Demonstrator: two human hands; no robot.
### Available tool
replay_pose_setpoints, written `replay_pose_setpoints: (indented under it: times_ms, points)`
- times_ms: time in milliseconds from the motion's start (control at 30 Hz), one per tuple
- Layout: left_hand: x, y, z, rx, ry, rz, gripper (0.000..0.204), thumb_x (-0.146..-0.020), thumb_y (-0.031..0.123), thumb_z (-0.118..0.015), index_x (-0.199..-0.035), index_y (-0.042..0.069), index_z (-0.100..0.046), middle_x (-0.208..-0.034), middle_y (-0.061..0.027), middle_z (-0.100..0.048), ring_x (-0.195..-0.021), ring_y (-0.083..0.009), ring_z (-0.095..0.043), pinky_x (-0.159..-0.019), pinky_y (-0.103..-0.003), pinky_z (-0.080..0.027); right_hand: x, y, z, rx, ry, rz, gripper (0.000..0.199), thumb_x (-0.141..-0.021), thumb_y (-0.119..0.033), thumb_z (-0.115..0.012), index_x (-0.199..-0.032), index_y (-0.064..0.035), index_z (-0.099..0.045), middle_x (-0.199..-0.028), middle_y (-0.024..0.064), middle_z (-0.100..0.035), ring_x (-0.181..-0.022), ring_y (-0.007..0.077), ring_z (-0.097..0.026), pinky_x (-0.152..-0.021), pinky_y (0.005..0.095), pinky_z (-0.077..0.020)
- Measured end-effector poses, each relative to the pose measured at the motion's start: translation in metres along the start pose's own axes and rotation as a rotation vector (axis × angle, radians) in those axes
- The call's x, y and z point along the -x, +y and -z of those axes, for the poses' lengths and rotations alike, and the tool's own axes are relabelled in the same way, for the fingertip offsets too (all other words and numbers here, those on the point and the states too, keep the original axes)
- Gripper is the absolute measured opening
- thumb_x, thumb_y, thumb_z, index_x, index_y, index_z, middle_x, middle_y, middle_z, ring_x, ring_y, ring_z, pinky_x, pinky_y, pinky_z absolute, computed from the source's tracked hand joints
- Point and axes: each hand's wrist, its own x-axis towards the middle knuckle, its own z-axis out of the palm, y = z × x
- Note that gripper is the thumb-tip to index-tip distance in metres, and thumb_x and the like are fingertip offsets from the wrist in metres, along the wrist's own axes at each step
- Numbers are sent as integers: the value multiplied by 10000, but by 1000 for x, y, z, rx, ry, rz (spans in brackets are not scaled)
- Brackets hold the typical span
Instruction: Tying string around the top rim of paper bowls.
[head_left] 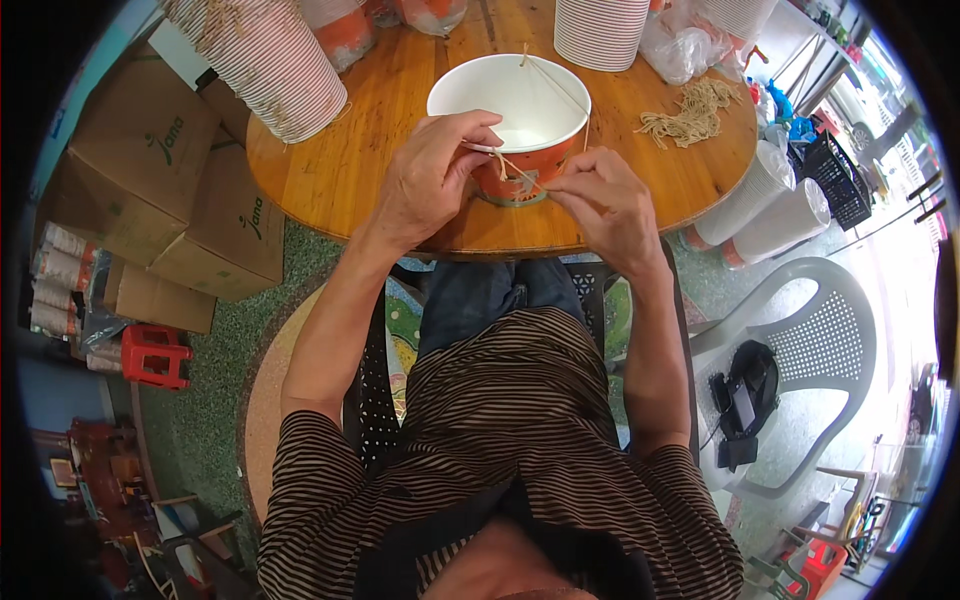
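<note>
Your fingers (pixel 480 150) on both hands pinch a rubber band (pixel 520 175), stretched taut against the side of the bowl (pixel 510 100) at the surface's (pixel 390 110) near edge, close for control; spare bands (pixel 690 112) lie right.

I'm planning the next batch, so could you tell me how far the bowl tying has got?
Looks done: a stack of paper bowls lies tipped at the table's far left. In hand: the left hand and right hand work a rubber band at one bowl. Left: a loose pile of bands.
</note>
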Motion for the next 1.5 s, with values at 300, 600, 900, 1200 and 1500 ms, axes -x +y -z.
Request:
replay_pose_setpoints:
  times_ms: [300, 600, 900, 1200, 1500]
  points:
    - [-10, 10, 3, -60, -120, -119, 190, -943, 30, -691, -1130, 19, -719, -981, -116, -748, -942, -270, -709, -906, -394, -518, 1, -1, -13, 204, 20, 110, 118, -812, -61, -799, -926, -85, -813, -853, 57, -614, -839, 245, -632, -777, 386, -505]
    - [-6, 1, 7, -70, -91, -107, 98, -895, 23, -745, -991, 38, -727, -891, -118, -735, -899, -300, -700, -898, -415, -505, -9, 38, 18, 433, 116, 36, 139, -869, -37, -707, -1006, -51, -730, -972, 132, -681, -925, 357, -657, -844, 431, -527]
    - [-14, -51, 52, 420, 26, 386, 176, -1058, 89, -642, -1198, 0, -701, -1064, 8, -713, -992, -57, -631, -904, -242, -503, -9, 23, -11, -72, -51, -62, 514, -830, -116, -843, -1283, -5, -628, -1187, 154, -668, -1050, 291, -676, -941, 380, -546]
    - [-9, -104, 79, 661, 4, 592, 314, -1097, 197, -593, -1337, 0, -638, -1081, -7, -709, -960, -76, -645, -882, -238, -511, -35, 7, -52, -304, -32, -235, 411, -914, -84, -809, -1272, 21, -635, -1020, 102, -692, -914, 167, -688, -823, 315, -575]
    - [20, -121, 82, 382, 576, 604, 339, -1093, 257, -586, -1288, -18, -624, -1180, -99, -708, -1076, -163, -675, -929, -311, -537, -124, 15, -83, -828, 113, -732, 370, -988, -232, -736, -1169, 53, -585, -823, 70, -628, -682, 144, -637, -627, 340, -658]
